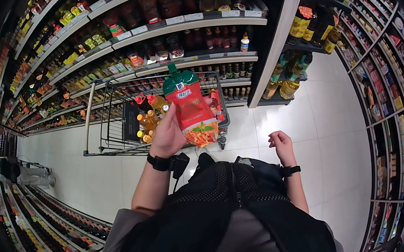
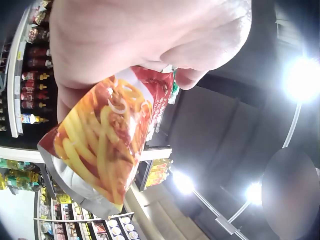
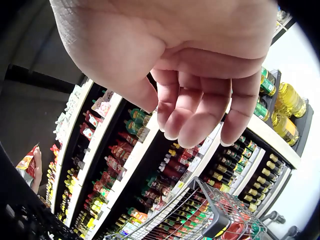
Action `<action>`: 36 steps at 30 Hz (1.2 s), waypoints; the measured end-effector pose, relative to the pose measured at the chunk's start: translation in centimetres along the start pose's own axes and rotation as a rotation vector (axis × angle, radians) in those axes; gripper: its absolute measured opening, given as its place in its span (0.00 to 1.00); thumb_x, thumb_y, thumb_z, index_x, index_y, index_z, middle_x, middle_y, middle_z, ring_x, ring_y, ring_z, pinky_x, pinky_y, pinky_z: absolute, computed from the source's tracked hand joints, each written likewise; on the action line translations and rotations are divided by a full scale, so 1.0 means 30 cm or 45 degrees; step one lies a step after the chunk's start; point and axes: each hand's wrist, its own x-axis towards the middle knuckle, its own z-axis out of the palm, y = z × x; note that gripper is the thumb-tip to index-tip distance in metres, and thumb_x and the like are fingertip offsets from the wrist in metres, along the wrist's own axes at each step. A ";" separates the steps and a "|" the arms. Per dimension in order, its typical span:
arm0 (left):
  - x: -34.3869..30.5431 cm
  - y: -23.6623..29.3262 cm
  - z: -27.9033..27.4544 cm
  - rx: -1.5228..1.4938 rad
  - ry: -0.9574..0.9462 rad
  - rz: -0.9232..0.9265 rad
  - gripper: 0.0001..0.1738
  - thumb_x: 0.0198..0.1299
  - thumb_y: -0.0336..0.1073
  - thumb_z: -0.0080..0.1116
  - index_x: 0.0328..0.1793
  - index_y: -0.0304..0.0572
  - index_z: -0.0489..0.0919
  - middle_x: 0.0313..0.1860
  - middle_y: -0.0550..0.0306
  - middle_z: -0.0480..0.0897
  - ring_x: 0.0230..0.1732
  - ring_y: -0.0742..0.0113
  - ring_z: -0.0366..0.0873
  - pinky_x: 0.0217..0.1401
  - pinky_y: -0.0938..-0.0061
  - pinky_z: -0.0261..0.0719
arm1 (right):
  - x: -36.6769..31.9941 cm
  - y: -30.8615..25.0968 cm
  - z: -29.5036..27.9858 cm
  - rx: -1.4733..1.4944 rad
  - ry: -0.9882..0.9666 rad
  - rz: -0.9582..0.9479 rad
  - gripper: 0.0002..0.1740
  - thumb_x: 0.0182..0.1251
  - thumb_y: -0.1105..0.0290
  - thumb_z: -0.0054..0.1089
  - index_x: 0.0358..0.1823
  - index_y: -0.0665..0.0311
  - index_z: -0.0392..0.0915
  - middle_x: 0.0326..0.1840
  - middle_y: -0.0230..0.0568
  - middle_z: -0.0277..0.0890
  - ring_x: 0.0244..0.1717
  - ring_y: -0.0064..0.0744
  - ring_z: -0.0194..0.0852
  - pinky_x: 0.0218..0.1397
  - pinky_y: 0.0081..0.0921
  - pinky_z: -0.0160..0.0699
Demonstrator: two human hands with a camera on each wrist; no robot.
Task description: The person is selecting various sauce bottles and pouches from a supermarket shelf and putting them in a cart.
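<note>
A red sauce pouch [image 1: 191, 108] with a green spout cap and a picture of pasta is held upright in front of the body. My left hand [image 1: 167, 133] grips it, thumb across the front and fingers behind. In the left wrist view the pouch's lower part [image 2: 107, 132] shows below the palm. My right hand [image 1: 281, 146] hangs at the right side over the floor, fingers loosely curled with nothing in them. The right wrist view shows the same relaxed fingers [image 3: 192, 120]. Behind the pouch stands a shopping cart [image 1: 112, 116] holding several bottles [image 1: 148, 119].
Store shelves [image 1: 186, 24] of sauces and bottles run along the front, beyond the cart. A pillar [image 1: 278, 34] and a rack of oil bottles [image 1: 289, 89] stand at the right. More shelving [image 1: 393, 120] lines the far right. Another person [image 1: 35, 175] is at the far left.
</note>
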 end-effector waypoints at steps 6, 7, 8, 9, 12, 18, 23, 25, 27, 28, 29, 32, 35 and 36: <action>-0.064 -0.076 -0.024 -0.213 0.248 -0.073 0.32 0.78 0.53 0.34 0.77 0.37 0.58 0.72 0.40 0.70 0.71 0.44 0.70 0.75 0.46 0.66 | -0.070 0.022 -0.039 -0.127 -0.055 0.045 0.11 0.75 0.69 0.52 0.38 0.69 0.79 0.29 0.35 0.78 0.28 0.20 0.74 0.35 0.20 0.78; -0.054 -0.084 -0.041 -0.198 0.277 -0.061 0.32 0.78 0.53 0.36 0.76 0.37 0.60 0.70 0.39 0.72 0.69 0.43 0.72 0.73 0.46 0.68 | -0.058 0.013 -0.032 -0.119 -0.069 0.031 0.11 0.75 0.69 0.52 0.38 0.69 0.79 0.29 0.35 0.78 0.28 0.20 0.74 0.35 0.20 0.78; -0.053 -0.110 -0.058 -0.202 0.321 -0.063 0.31 0.78 0.52 0.38 0.75 0.37 0.61 0.68 0.39 0.74 0.67 0.43 0.75 0.72 0.46 0.70 | -0.060 0.012 -0.033 -0.122 -0.080 0.042 0.11 0.75 0.69 0.53 0.38 0.69 0.79 0.29 0.35 0.78 0.28 0.20 0.74 0.35 0.20 0.77; -0.039 -0.136 -0.062 -0.183 0.486 -0.104 0.30 0.78 0.52 0.38 0.73 0.36 0.63 0.63 0.39 0.78 0.63 0.42 0.78 0.68 0.48 0.75 | -0.063 0.009 -0.040 -0.118 -0.066 0.041 0.11 0.75 0.69 0.53 0.38 0.69 0.79 0.29 0.35 0.78 0.28 0.20 0.74 0.35 0.20 0.77; -0.040 -0.161 -0.078 -0.166 0.485 -0.149 0.29 0.78 0.52 0.38 0.70 0.36 0.66 0.59 0.39 0.80 0.57 0.42 0.82 0.64 0.49 0.79 | -0.067 0.014 -0.052 -0.093 -0.045 0.036 0.11 0.75 0.69 0.53 0.39 0.69 0.79 0.30 0.35 0.78 0.28 0.20 0.74 0.35 0.20 0.77; 0.050 -0.207 -0.069 -0.110 0.501 -0.201 0.28 0.78 0.55 0.37 0.64 0.38 0.70 0.54 0.45 0.83 0.53 0.49 0.84 0.59 0.55 0.83 | -0.094 0.034 -0.132 -0.142 0.023 0.058 0.11 0.75 0.69 0.53 0.39 0.70 0.80 0.30 0.36 0.79 0.28 0.22 0.75 0.35 0.21 0.77; 0.136 -0.262 -0.028 0.085 0.619 -0.218 0.26 0.78 0.56 0.38 0.61 0.43 0.73 0.49 0.57 0.83 0.46 0.66 0.84 0.52 0.65 0.85 | -0.144 0.076 -0.201 -0.123 0.121 0.099 0.11 0.75 0.69 0.52 0.39 0.71 0.79 0.30 0.36 0.79 0.28 0.23 0.76 0.35 0.21 0.78; 0.162 -0.272 0.011 0.189 0.673 -0.248 0.25 0.78 0.56 0.38 0.58 0.44 0.75 0.44 0.58 0.84 0.41 0.67 0.85 0.47 0.67 0.86 | -0.157 0.078 -0.218 -0.094 0.155 0.120 0.11 0.75 0.69 0.52 0.39 0.71 0.79 0.30 0.37 0.79 0.28 0.23 0.76 0.34 0.22 0.78; 0.187 -0.284 0.040 0.217 0.695 -0.268 0.25 0.77 0.57 0.39 0.58 0.44 0.75 0.44 0.58 0.84 0.41 0.67 0.85 0.46 0.67 0.86 | -0.158 0.081 -0.237 -0.094 0.170 0.131 0.11 0.75 0.69 0.52 0.39 0.71 0.79 0.30 0.37 0.78 0.29 0.23 0.76 0.34 0.22 0.78; 0.201 -0.288 0.057 0.239 0.715 -0.288 0.25 0.77 0.57 0.39 0.58 0.45 0.75 0.43 0.59 0.84 0.40 0.68 0.85 0.46 0.68 0.86 | -0.157 0.083 -0.247 -0.098 0.186 0.141 0.11 0.75 0.69 0.53 0.39 0.71 0.79 0.30 0.37 0.78 0.29 0.23 0.76 0.34 0.22 0.78; 0.216 -0.292 0.079 0.244 0.717 -0.289 0.25 0.77 0.57 0.39 0.58 0.45 0.75 0.43 0.59 0.84 0.40 0.68 0.85 0.46 0.68 0.86 | -0.159 0.084 -0.258 -0.094 0.184 0.142 0.11 0.75 0.69 0.53 0.39 0.71 0.79 0.30 0.37 0.78 0.29 0.23 0.76 0.34 0.22 0.78; 0.256 -0.289 0.121 0.074 0.784 -0.343 0.26 0.76 0.58 0.40 0.57 0.45 0.75 0.41 0.61 0.84 0.37 0.69 0.84 0.43 0.70 0.85 | -0.143 0.089 -0.280 -0.081 0.199 0.151 0.11 0.75 0.69 0.53 0.38 0.71 0.78 0.31 0.38 0.78 0.29 0.24 0.77 0.34 0.21 0.79; 0.237 -0.305 0.081 0.340 0.726 -0.358 0.25 0.77 0.57 0.40 0.55 0.44 0.76 0.41 0.62 0.83 0.38 0.73 0.82 0.42 0.73 0.82 | -0.116 0.116 -0.289 -0.052 0.152 0.167 0.12 0.76 0.69 0.52 0.38 0.71 0.78 0.31 0.38 0.78 0.30 0.24 0.77 0.34 0.22 0.79; 0.231 -0.309 0.065 0.347 0.745 -0.350 0.25 0.77 0.57 0.40 0.55 0.44 0.76 0.41 0.62 0.83 0.38 0.73 0.82 0.42 0.73 0.82 | -0.101 0.116 -0.288 -0.046 0.131 0.168 0.12 0.76 0.69 0.52 0.38 0.71 0.78 0.31 0.38 0.78 0.30 0.24 0.77 0.34 0.22 0.79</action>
